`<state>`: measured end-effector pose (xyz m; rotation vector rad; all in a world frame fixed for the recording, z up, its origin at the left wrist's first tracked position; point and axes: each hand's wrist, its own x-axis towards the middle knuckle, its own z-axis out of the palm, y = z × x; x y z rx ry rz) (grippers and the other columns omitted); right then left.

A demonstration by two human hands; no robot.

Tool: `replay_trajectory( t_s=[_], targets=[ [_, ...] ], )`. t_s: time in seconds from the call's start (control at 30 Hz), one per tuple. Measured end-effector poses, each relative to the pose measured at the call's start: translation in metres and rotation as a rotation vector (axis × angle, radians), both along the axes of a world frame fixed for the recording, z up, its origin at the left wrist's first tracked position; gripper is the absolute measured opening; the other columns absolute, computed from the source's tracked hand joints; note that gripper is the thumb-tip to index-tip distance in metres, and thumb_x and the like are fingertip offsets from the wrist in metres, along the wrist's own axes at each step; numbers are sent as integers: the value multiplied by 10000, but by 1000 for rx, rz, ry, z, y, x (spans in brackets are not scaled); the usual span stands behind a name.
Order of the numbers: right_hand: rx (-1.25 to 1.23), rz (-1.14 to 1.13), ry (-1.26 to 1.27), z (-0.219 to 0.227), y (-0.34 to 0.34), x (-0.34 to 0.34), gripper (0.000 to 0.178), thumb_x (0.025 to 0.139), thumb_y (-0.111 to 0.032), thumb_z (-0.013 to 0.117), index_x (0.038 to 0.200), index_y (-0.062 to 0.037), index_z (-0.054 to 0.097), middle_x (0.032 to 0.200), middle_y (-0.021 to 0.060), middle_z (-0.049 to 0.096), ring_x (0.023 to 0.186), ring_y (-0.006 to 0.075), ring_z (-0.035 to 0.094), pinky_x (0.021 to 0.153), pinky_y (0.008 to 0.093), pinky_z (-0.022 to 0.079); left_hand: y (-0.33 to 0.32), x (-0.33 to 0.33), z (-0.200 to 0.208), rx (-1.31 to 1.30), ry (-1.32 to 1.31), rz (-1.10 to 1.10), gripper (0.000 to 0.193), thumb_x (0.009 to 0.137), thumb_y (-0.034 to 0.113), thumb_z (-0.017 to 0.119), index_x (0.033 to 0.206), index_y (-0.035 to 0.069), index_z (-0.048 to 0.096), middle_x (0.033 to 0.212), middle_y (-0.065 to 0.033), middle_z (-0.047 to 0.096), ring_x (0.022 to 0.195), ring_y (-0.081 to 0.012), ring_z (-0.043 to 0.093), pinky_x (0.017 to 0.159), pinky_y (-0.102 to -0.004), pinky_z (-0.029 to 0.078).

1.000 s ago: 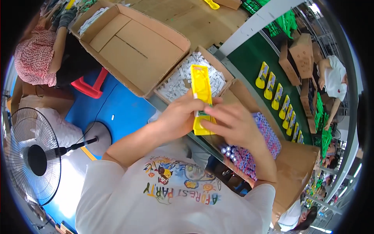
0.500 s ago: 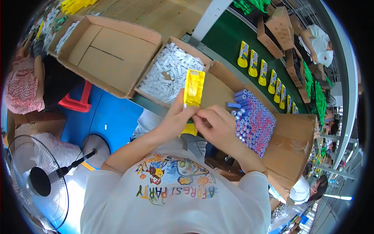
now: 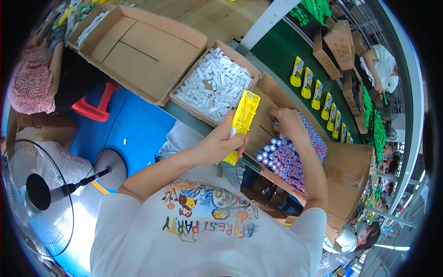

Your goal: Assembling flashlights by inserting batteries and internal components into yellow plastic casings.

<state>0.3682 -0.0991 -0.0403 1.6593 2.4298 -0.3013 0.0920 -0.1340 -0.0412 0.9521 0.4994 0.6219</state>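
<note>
My left hand (image 3: 226, 142) is closed around a yellow plastic housing (image 3: 245, 115), a long shell with its ribbed inside facing up and tilted to the right. The housing's lower end juts out below my fingers. My right hand (image 3: 288, 123) reaches into the carton of cylindrical batteries (image 3: 281, 154), blue-purple with metallic ends. Its fingers curl at the far left edge of the pile, pinching a blue battery (image 3: 276, 123) of which only a small part shows. The hand and forearm hide part of the pile.
An open carton of small white parts (image 3: 217, 83) stands beside the batteries; a large cardboard tray (image 3: 134, 53) is farther left. Several yellow units (image 3: 307, 83) line the green conveyor (image 3: 272, 46). A fan (image 3: 39, 191) and red stool (image 3: 99, 104) stand left. Co-workers sit at both sides.
My right hand has left the yellow housing and moved right and away into the battery carton. My left hand keeps the housing, now tilted and slightly farther right.
</note>
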Motion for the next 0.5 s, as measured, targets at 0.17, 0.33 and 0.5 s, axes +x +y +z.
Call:
replay_trajectory(
  t_s=[0.17, 0.33, 0.5],
  targets=[
    [275, -254, 638, 22, 10, -18, 179, 749, -24, 691, 917, -47, 634, 873, 73, 650, 753, 217, 652, 687, 326, 546, -3, -1, 1, 27, 7, 45, 539, 896, 13, 412, 1377, 78, 178, 930, -68, 490, 705, -126, 547, 655, -308, 521],
    [91, -661, 1482, 41, -27, -79, 139, 855, -79, 672, 963, -29, 599, 816, 16, 605, 715, 77, 609, 617, 219, 536, -1, 1, -2, 48, 25, 109, 600, 901, 28, 437, 1415, 82, 133, 945, -68, 487, 718, -122, 547, 644, -294, 511],
    [-507, -633, 1327, 47, -41, -98, 149, 829, -69, 700, 862, -47, 557, 793, 12, 621, 686, 80, 624, 598, 225, 543, 0, 5, -12, 139, 63, 193, 625, 912, 33, 451, 1433, 88, 110, 1028, -78, 475, 750, -120, 547, 643, -278, 497]
  ],
)
